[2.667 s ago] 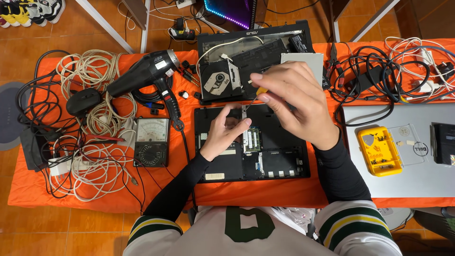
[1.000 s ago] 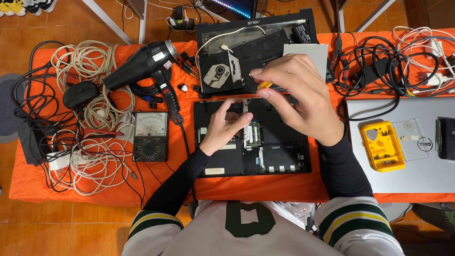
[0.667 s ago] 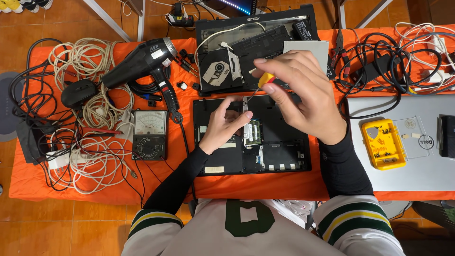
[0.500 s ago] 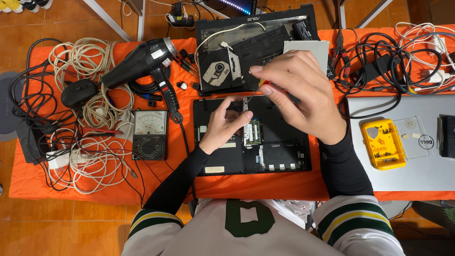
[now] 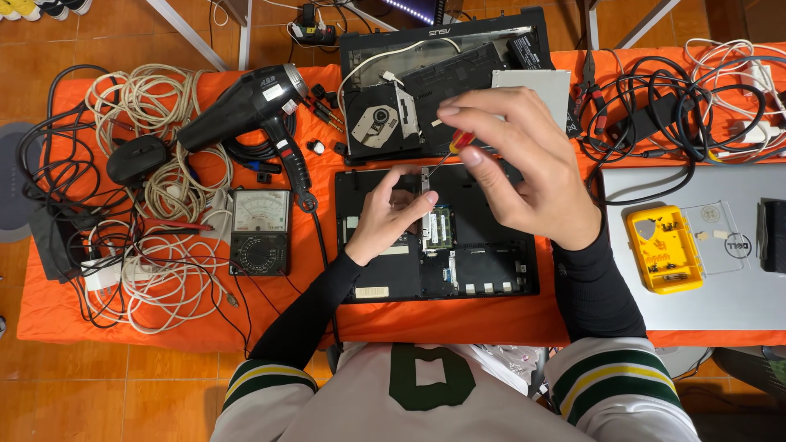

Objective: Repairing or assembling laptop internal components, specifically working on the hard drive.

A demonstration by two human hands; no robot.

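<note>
On the orange table [image 5: 49,311] three laptops lie: a black base [image 5: 483,270] open before me, a stripped one [image 5: 409,90] behind it, a silver one [image 5: 696,278] at right, then one hairdryer [image 5: 246,102] and one meter [image 5: 260,231]. I judge I'm mid-unscrewing inside the base: my left hand [image 5: 385,217] rests spread and empty on it, my right hand [image 5: 524,176] pinches one screwdriver [image 5: 449,151], which next needs a steady, seated tip.

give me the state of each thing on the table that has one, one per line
black laptop base: bottom cover off, insides bared
second laptop shell: opened up, disc drive showing
silver laptop: lid shut, lying flat
yellow screw box: clear lid swung open
screwdriver: held in right hand, tip down at the base
left hand: resting on the base
hair dryer: lying on its side
analog meter: face up
</note>
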